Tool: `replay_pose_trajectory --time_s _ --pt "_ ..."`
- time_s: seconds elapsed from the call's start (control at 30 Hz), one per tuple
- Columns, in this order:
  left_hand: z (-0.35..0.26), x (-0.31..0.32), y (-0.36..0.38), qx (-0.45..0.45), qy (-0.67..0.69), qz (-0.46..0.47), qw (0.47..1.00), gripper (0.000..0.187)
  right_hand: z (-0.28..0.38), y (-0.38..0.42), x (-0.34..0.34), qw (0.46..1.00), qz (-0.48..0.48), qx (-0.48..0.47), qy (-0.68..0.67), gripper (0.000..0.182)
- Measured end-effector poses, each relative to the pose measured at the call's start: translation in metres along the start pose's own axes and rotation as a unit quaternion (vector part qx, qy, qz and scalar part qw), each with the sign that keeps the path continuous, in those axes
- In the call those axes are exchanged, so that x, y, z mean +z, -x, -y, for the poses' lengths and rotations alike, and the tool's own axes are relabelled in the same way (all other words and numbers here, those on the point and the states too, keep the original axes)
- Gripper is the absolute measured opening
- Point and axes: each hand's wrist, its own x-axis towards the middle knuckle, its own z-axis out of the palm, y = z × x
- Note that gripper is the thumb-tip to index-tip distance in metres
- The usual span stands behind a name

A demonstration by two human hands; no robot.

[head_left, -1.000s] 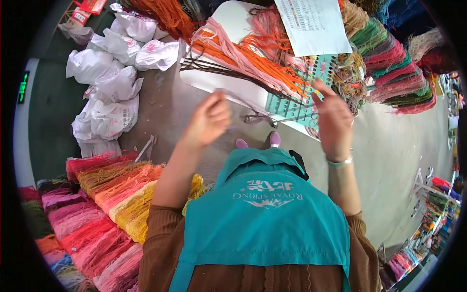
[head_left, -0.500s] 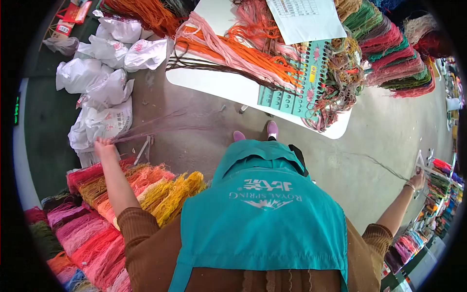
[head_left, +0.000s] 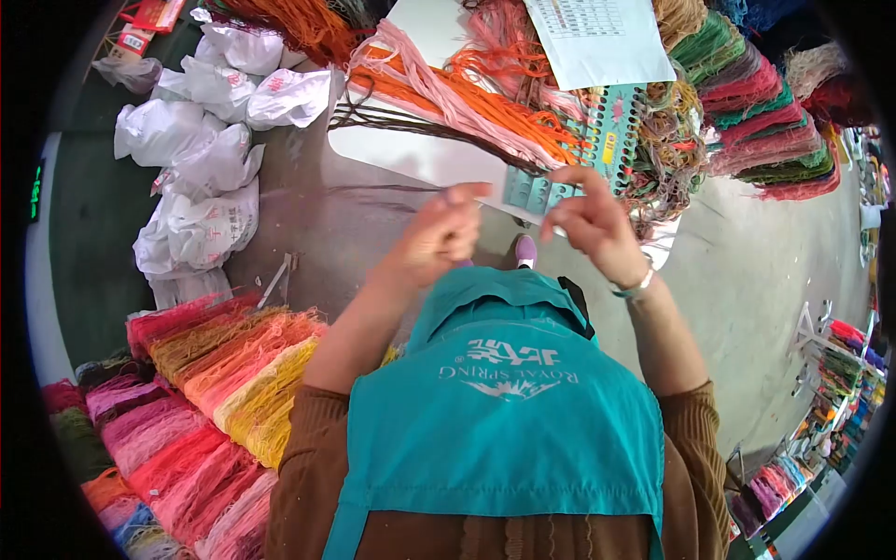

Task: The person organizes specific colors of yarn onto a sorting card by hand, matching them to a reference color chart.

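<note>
My left hand [head_left: 437, 233] is in front of my chest, fingers curled in and closed, index finger pointing at the other hand. Thin, blurred purple-grey thread [head_left: 369, 189] trails left from it over the floor. A short gap away, my right hand [head_left: 590, 224], with a bracelet at the wrist, has bent fingers; what they hold is too fine to make out. Just beyond it lie a teal punched card [head_left: 537, 191] and dark brown thread [head_left: 420, 128] on the white table [head_left: 392, 154]. Orange thread [head_left: 485, 103] and pink thread [head_left: 411, 70] lie across the table.
White plastic bags [head_left: 215, 224] are piled at the left. Coloured skeins [head_left: 205, 392] hang on a rack at lower left, and more skeins [head_left: 756, 112] at upper right. A printed sheet [head_left: 602, 42] lies on the table. Further racks [head_left: 831, 383] stand at far right.
Both hands have come in from wide apart at the far left and far right to near each other before my chest. The thread stretched out at the right is no longer visible there.
</note>
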Motion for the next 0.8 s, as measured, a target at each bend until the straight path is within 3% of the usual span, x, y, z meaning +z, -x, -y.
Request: replay_pose_trajectory --time_s 0.1,0.2,0.27,0.33,0.37,0.47,0.67,0.77,0.8 --pt "0.014 0.02 -0.017 0.006 -0.099 -0.02 0.995 0.018 -0.008 -0.015 0.02 0.996 0.062 0.005 -0.058 0.036" --pt "0.017 0.023 -0.024 0.064 -0.147 -0.082 0.984 0.016 -0.025 -0.022 0.025 0.998 0.035 -0.017 -0.042 0.036" --pt "0.019 0.022 -0.031 0.116 -0.184 -0.128 0.968 0.017 -0.024 -0.025 0.03 0.993 -0.05 -0.068 0.087 0.026" --pt "0.018 0.023 -0.032 0.11 -0.205 -0.169 0.958 0.02 -0.021 -0.029 0.031 0.963 -0.109 -0.102 0.225 0.018" --pt "0.017 0.023 -0.032 0.107 -0.215 -0.189 0.952 0.022 -0.03 -0.034 0.029 0.954 -0.142 -0.129 0.232 0.015" --pt "0.022 0.002 -0.048 0.196 -0.39 -0.282 0.854 0.024 -0.072 -0.054 0.017 0.936 -0.217 -0.167 0.223 0.01" --pt "0.01 0.015 -0.052 0.063 -0.349 -0.262 0.897 0.021 -0.078 -0.062 0.008 0.955 -0.226 -0.091 0.168 0.012" --pt "0.007 0.018 -0.059 0.029 -0.396 -0.22 0.891 0.018 -0.081 -0.064 0.005 0.957 -0.226 -0.098 0.156 0.012" --pt "0.013 0.01 -0.066 0.072 -0.422 -0.215 0.878 0.016 -0.08 -0.063 0.006 0.958 -0.222 -0.101 0.149 0.012"
